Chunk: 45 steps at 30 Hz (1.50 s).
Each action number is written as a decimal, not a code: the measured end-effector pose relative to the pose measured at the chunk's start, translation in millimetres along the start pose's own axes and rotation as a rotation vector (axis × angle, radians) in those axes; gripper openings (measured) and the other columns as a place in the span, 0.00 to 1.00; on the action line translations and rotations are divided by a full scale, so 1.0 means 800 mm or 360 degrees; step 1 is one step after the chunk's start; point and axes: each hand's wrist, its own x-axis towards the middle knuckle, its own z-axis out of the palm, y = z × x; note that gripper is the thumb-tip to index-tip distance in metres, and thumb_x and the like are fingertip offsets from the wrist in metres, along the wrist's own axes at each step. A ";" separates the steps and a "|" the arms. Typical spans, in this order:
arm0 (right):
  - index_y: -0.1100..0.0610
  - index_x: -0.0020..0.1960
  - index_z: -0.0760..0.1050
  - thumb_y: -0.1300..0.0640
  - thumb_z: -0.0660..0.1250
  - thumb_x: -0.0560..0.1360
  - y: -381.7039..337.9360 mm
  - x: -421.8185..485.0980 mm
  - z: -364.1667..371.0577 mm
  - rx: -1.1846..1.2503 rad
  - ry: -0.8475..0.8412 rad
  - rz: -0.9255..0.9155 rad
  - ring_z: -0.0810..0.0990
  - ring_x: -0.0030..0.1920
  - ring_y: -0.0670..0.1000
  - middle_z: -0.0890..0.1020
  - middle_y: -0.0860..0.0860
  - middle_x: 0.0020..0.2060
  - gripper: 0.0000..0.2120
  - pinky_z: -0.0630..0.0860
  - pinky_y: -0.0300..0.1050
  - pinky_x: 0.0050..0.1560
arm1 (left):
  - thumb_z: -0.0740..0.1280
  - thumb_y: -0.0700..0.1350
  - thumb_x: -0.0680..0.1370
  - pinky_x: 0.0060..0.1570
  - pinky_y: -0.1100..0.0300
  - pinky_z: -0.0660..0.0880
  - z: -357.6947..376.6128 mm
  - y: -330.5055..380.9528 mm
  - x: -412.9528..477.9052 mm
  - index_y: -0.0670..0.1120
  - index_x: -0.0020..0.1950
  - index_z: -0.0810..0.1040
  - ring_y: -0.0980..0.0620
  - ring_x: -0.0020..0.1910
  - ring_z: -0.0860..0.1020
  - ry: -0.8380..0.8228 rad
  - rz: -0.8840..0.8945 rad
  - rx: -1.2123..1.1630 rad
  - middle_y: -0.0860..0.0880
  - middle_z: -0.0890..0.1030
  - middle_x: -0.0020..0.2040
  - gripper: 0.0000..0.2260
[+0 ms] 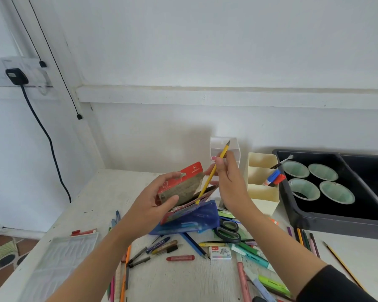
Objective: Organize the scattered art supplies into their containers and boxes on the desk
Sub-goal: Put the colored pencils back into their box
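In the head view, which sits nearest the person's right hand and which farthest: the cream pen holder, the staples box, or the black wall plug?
From the right hand, yellow pencil in its grip:
1. cream pen holder, just to its right.
2. staples box, lower down, nearer the person.
3. black wall plug, far off to the upper left.

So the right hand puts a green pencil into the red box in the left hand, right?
Only the colour is wrong: the head view shows a yellow pencil, which the right hand puts into the red box in the left hand.
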 end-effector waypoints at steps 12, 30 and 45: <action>0.47 0.55 0.69 0.46 0.55 0.82 0.009 -0.002 -0.006 0.0395 0.0029 0.0009 0.84 0.50 0.53 0.82 0.57 0.49 0.08 0.83 0.50 0.50 | 0.75 0.39 0.76 0.61 0.47 0.79 0.002 -0.009 -0.001 0.56 0.74 0.68 0.50 0.67 0.77 -0.0067 0.0042 0.0012 0.57 0.76 0.67 0.31; 0.56 0.55 0.76 0.51 0.59 0.84 0.023 0.045 -0.022 -0.0568 -0.0383 -0.0142 0.79 0.51 0.44 0.80 0.48 0.50 0.11 0.79 0.46 0.51 | 0.70 0.41 0.76 0.47 0.51 0.83 -0.005 0.002 0.043 0.54 0.70 0.69 0.47 0.56 0.84 0.0270 0.0000 -0.0378 0.49 0.84 0.58 0.24; 0.50 0.62 0.67 0.53 0.55 0.85 0.014 -0.008 -0.006 0.0239 -0.0374 0.0543 0.84 0.45 0.50 0.82 0.54 0.46 0.07 0.80 0.45 0.37 | 0.68 0.55 0.79 0.57 0.40 0.80 0.031 -0.022 0.002 0.50 0.65 0.74 0.41 0.53 0.85 0.0188 -0.0836 -0.0748 0.45 0.86 0.55 0.18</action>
